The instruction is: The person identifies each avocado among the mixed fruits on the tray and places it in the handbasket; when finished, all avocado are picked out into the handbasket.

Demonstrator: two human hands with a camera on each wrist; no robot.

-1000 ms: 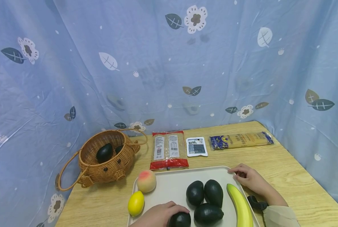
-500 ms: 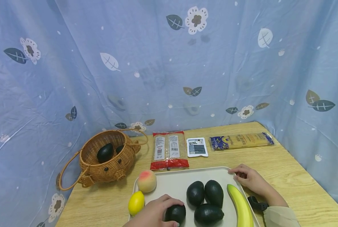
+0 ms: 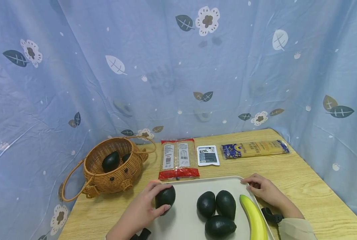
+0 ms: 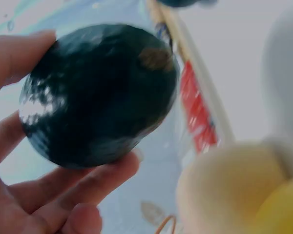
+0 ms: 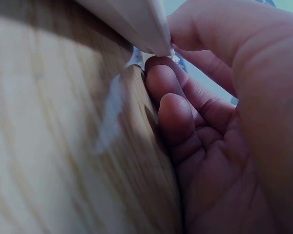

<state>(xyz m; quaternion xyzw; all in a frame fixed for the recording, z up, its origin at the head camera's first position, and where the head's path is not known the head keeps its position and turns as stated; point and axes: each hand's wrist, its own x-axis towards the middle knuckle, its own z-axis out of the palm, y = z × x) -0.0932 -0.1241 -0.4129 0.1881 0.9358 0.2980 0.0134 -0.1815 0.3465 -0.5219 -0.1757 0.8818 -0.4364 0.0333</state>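
Observation:
My left hand [image 3: 161,198] grips a dark green avocado [image 3: 168,195] and holds it above the left part of the pale tray [image 3: 187,188]. In the left wrist view the avocado [image 4: 100,92] sits between thumb and curled fingers [image 4: 88,187], with a peach [image 4: 229,190] and a lemon [image 4: 283,209] blurred below. Three more avocados [image 3: 215,213] and a banana [image 3: 254,218] lie on the tray. My right hand [image 3: 254,186] holds the tray's far right corner; its fingers [image 5: 176,117] curl against the rim [image 5: 136,22].
A wicker basket [image 3: 115,176] with handles stands at the left, a dark avocado [image 3: 110,161] inside. Behind the tray lie a red-ended noodle pack [image 3: 178,158], a small white packet [image 3: 207,155] and a long pasta pack [image 3: 254,148]. Blue patterned cloth surrounds the wooden table [image 3: 301,190].
My left hand has lifted the avocado from the tray's near edge and carried it up and to the left, covering the peach and lemon. The right hand has stayed put.

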